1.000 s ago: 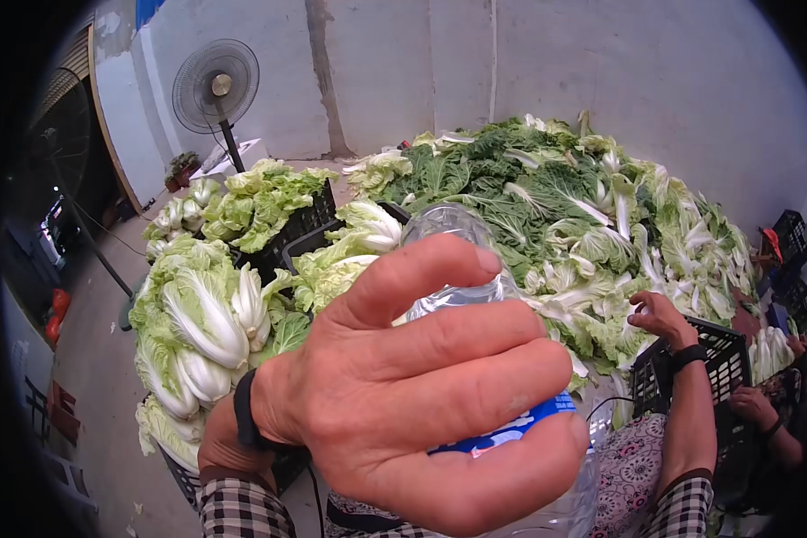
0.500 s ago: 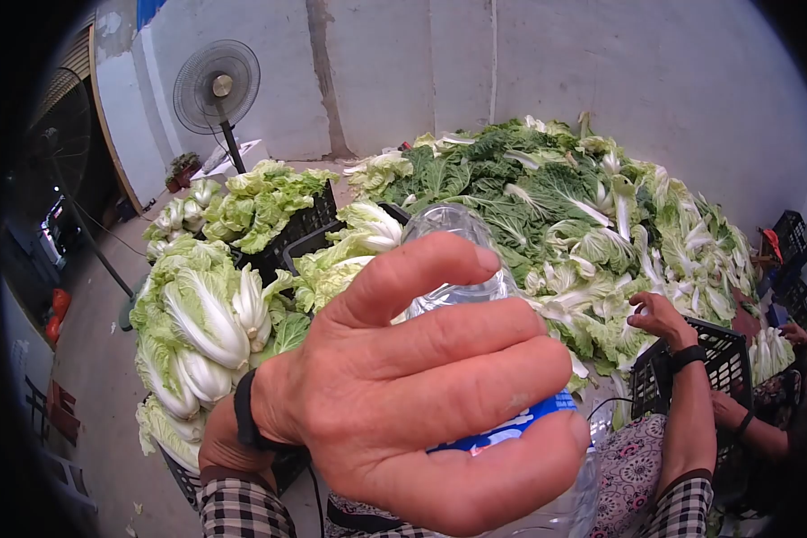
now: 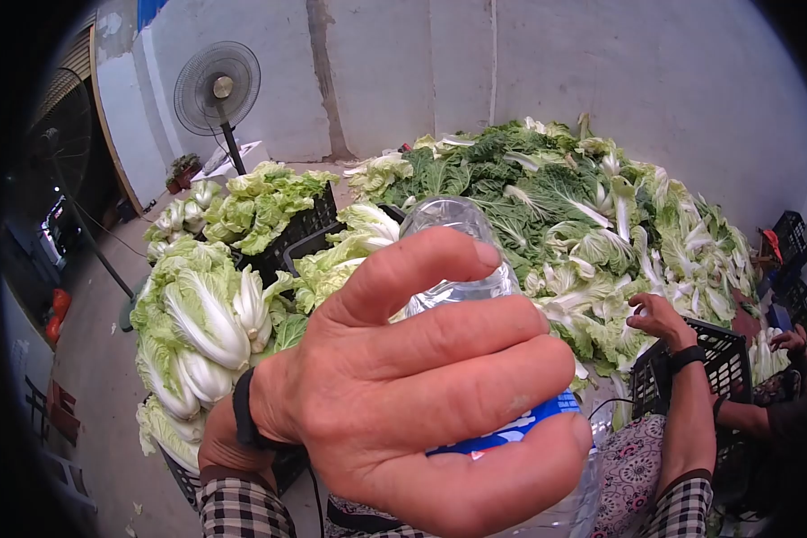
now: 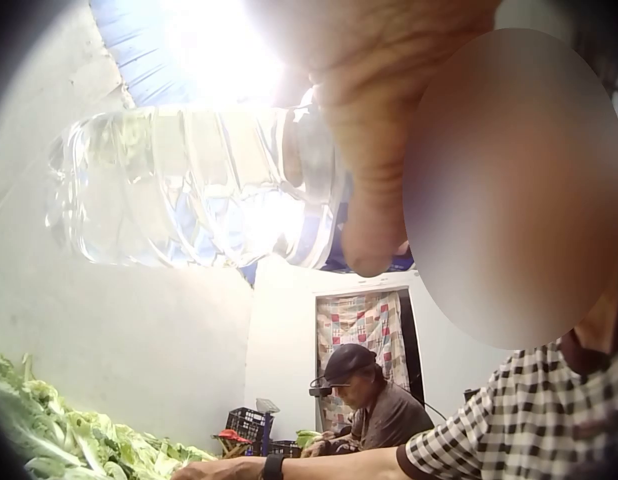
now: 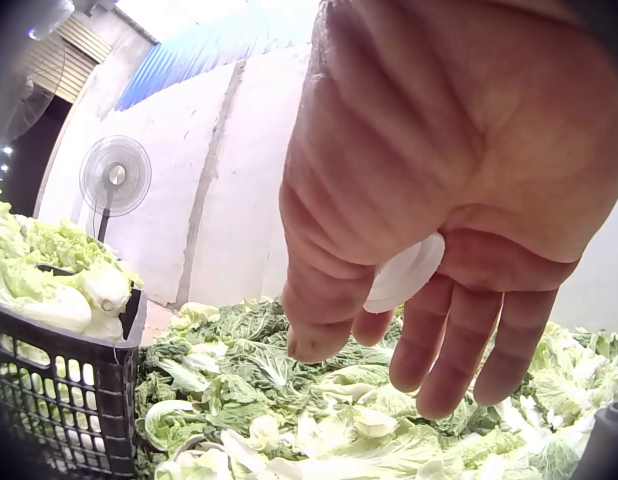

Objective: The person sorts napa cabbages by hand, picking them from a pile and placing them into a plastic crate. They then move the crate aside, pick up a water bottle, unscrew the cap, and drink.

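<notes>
In the head view my left hand [image 3: 430,386] grips a clear plastic bottle [image 3: 457,282] with a blue label [image 3: 520,426], close in front of the camera. The left wrist view has the bottle [image 4: 189,190] lying nearly sideways, its far end towards the left, with part of the left hand [image 4: 374,110] around its other end. My right hand [image 3: 662,321] is raised beside the heap of leaves, fingers bent. Seen from the right wrist, a white round cap [image 5: 407,275] is held between the thumb and fingers of the right hand [image 5: 439,200].
Cabbages [image 3: 206,314] fill crates at the left, near a standing fan [image 3: 217,87]. A large heap of cabbage leaves [image 3: 547,197] lies against the wall. A black crate [image 3: 722,354] stands by my right forearm. Another person in a cap [image 4: 374,400] sits nearby.
The bottle's far end has risen very slightly in the head view, and my left hand has barely shifted. My right hand keeps its place. At the far right the other person's arms have moved.
</notes>
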`<state>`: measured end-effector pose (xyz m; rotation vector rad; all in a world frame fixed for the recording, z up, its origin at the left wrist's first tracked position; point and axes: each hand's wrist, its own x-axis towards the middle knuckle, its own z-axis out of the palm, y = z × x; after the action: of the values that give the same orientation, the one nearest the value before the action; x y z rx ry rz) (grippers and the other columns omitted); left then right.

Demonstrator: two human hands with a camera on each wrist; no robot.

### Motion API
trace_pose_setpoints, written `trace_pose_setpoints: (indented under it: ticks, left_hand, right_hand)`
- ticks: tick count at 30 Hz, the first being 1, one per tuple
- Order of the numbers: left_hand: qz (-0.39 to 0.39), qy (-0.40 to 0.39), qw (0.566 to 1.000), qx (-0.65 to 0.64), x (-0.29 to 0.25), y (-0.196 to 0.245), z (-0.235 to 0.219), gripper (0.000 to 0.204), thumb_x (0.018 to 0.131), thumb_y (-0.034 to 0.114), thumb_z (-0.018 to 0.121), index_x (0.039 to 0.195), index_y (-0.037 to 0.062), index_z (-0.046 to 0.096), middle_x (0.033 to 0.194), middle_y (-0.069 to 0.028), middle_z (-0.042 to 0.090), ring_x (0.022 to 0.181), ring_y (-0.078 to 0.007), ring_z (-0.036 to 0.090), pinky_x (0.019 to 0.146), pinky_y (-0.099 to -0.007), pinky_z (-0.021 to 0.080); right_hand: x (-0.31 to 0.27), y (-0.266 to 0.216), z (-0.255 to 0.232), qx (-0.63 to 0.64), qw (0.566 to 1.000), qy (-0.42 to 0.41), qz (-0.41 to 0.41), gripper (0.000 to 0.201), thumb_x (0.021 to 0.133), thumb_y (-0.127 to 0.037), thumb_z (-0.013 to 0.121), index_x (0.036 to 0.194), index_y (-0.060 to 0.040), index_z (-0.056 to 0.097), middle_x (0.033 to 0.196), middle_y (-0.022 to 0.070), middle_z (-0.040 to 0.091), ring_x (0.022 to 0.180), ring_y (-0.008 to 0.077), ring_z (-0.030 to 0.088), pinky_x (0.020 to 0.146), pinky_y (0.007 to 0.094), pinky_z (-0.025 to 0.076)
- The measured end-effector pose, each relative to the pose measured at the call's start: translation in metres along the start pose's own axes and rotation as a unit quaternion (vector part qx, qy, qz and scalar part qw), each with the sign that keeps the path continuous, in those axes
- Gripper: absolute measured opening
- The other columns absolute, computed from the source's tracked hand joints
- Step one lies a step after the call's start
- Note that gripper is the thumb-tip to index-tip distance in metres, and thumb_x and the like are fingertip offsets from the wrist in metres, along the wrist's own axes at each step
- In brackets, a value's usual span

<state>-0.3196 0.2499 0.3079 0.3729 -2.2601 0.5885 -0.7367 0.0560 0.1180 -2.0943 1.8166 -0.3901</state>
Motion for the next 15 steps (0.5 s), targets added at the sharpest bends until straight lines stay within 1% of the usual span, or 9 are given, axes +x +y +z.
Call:
trace_pose_setpoints:
  ticks: [8,12,15]
  left_hand:
    - [0.026,0.003,0.999,0.033,0.0009,-0.0026,0.0023,0.028,0.082,0.024,0.062,0.104,0.0222,0.045,0.089,-0.0043,0.065,0.077,-0.0209,0.065,0.089,-0.0463,0.040]
    - [0.027,-0.010,0.999,0.034,0.0019,-0.0021,0.0006,0.029,0.081,0.024,0.063,0.104,0.0222,0.045,0.089,-0.0046,0.065,0.077,-0.0210,0.065,0.089,-0.0464,0.040]
    - [0.024,-0.020,0.999,0.033,0.0030,-0.0011,-0.0008,0.030,0.081,0.024,0.063,0.105,0.0223,0.045,0.089,-0.0048,0.065,0.077,-0.0211,0.065,0.089,-0.0465,0.040]
  right_hand:
    - [-0.0003,0.0009,0.0005,0.002,1.000,0.002,-0.002,0.046,0.069,-0.020,0.067,0.108,0.0022,0.059,0.091,0.0153,0.064,0.084,0.0247,0.061,0.079,0.0331,0.048]
    - [-0.0003,0.0010,0.0005,-0.001,1.000,0.004,-0.005,0.046,0.068,-0.020,0.068,0.107,0.0024,0.059,0.090,0.0153,0.064,0.084,0.0248,0.061,0.078,0.0333,0.048]
    - [-0.0001,0.0004,-0.0005,0.001,1.000,-0.007,0.002,0.047,0.068,-0.023,0.070,0.108,-0.0010,0.059,0.096,0.0193,0.064,0.090,0.0315,0.061,0.082,0.0362,0.047]
